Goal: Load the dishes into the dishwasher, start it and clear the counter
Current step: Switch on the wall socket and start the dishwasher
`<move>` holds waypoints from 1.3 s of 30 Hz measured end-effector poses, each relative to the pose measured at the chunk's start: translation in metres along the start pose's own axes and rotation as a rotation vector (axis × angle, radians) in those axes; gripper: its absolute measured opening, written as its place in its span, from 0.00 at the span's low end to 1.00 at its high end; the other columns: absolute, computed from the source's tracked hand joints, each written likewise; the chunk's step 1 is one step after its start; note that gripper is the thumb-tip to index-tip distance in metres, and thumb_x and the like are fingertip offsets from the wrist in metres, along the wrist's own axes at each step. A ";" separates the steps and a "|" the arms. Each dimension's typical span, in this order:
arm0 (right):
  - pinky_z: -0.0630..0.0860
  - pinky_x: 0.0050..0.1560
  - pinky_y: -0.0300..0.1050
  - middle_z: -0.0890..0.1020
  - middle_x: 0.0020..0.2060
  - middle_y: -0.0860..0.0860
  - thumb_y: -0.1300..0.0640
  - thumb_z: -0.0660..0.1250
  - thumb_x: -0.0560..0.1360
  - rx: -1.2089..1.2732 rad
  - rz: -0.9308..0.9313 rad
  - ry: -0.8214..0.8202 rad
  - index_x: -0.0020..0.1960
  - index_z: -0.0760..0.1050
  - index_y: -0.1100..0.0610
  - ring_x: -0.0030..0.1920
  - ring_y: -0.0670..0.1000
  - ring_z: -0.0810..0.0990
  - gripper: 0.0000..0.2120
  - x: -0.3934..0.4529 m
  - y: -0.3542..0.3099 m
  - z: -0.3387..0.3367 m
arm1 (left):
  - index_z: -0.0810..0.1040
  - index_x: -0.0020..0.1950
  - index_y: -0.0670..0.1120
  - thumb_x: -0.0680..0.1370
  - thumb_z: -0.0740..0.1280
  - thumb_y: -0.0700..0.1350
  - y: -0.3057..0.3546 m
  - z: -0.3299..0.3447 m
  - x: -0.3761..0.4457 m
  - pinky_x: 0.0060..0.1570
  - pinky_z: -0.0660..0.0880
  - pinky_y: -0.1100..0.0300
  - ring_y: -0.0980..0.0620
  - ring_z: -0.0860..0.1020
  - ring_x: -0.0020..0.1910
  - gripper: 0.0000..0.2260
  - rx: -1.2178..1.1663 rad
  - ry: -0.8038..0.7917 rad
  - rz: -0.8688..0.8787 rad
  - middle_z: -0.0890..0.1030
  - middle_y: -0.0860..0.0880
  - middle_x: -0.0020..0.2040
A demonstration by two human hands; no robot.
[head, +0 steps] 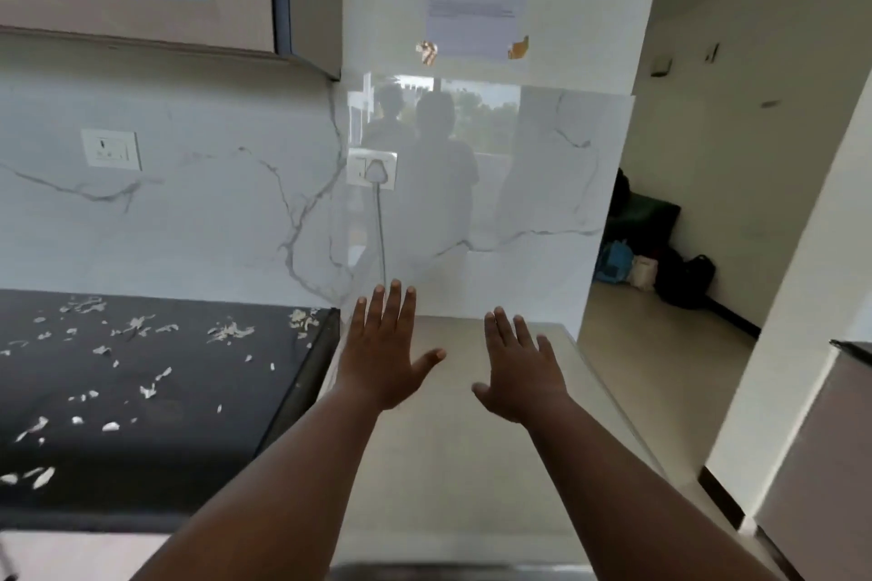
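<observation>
My left hand (384, 354) and my right hand (519, 373) are stretched out side by side, fingers straight and spread, over a pale flat top (453, 486) that stands against the marble wall. Neither hand holds anything. Whether the palms touch the top I cannot tell. To the left lies a black counter (155, 429) strewn with several white scraps (146, 389). No dishes are in view.
A wall socket (372, 170) with a cable hanging down sits just behind the pale top. A second socket (112, 150) is on the left wall. A cupboard hangs at upper left. On the right an open passage shows bags (660, 271) on the floor.
</observation>
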State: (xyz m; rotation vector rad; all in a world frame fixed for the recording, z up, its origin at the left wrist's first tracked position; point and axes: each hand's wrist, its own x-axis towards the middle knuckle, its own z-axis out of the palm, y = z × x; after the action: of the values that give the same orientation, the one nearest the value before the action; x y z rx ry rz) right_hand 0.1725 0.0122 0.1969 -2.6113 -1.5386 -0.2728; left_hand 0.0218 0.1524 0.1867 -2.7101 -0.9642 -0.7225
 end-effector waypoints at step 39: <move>0.46 0.76 0.53 0.41 0.79 0.52 0.27 0.54 0.73 0.129 0.048 -0.316 0.79 0.38 0.55 0.78 0.54 0.40 0.49 -0.064 -0.133 0.117 | 0.28 0.76 0.47 0.74 0.47 0.74 -0.116 0.070 -0.139 0.72 0.29 0.46 0.45 0.26 0.73 0.46 -0.036 -0.514 0.180 0.28 0.45 0.76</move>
State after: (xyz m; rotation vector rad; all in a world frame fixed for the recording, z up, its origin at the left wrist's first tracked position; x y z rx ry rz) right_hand 0.0377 0.0425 0.0685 -2.6805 -1.5158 0.2478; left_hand -0.1182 0.1889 0.0575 -3.0280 -0.7774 -0.0023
